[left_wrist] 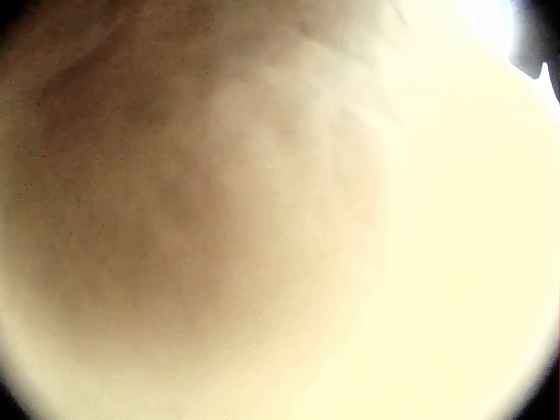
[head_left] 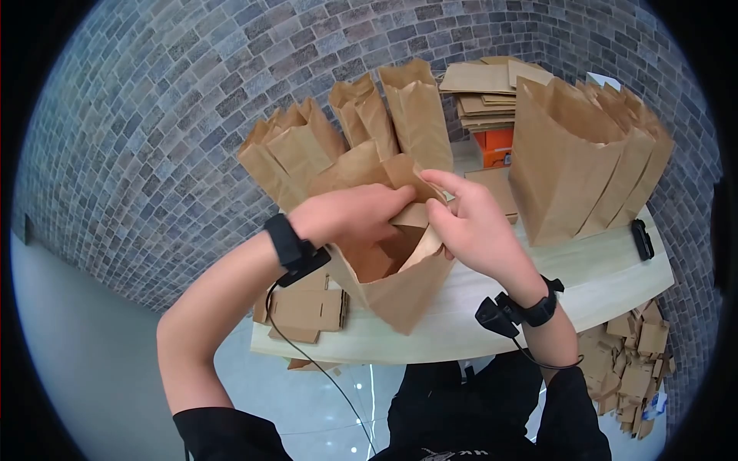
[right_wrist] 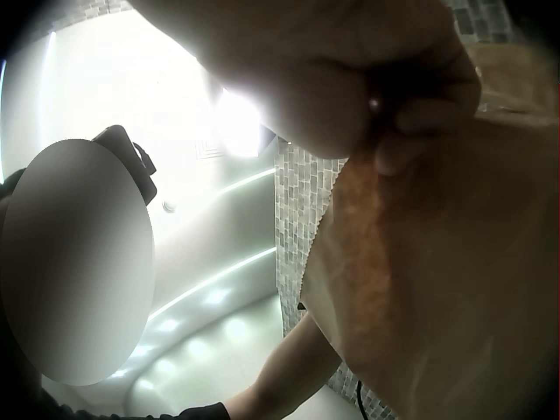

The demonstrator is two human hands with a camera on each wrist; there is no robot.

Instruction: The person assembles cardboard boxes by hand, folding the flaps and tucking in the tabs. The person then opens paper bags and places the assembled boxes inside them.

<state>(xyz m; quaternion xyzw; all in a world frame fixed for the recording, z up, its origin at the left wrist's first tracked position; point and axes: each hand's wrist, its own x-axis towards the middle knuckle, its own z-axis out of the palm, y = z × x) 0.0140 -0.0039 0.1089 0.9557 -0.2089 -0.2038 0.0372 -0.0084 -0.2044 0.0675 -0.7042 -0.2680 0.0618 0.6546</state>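
In the head view, a brown paper bag [head_left: 403, 296] stands open-topped at the table's front. The left hand [head_left: 357, 215] reaches over its rim into the mouth, beside a tan paper or card piece [head_left: 411, 216]; some of its fingers are hidden, and whether they grip is unclear. On the bag's right edge, the right hand [head_left: 480, 230] pinches the rim between thumb and fingers. The right wrist view has the right hand [right_wrist: 350, 79] with curled fingers at the rim of the bag [right_wrist: 472, 262]. Only a blurred tan surface [left_wrist: 219, 219] fills the left wrist view.
Several upright paper bags [head_left: 296, 150] stand behind, with more bags [head_left: 569, 169] at the right. Between them are stacked cardboard [head_left: 488, 100] and an orange box [head_left: 493, 146]. Flat cardboard [head_left: 307, 310] lies front left, a black object [head_left: 642, 240] right. Cardboard pieces [head_left: 634, 369] are heaped below.
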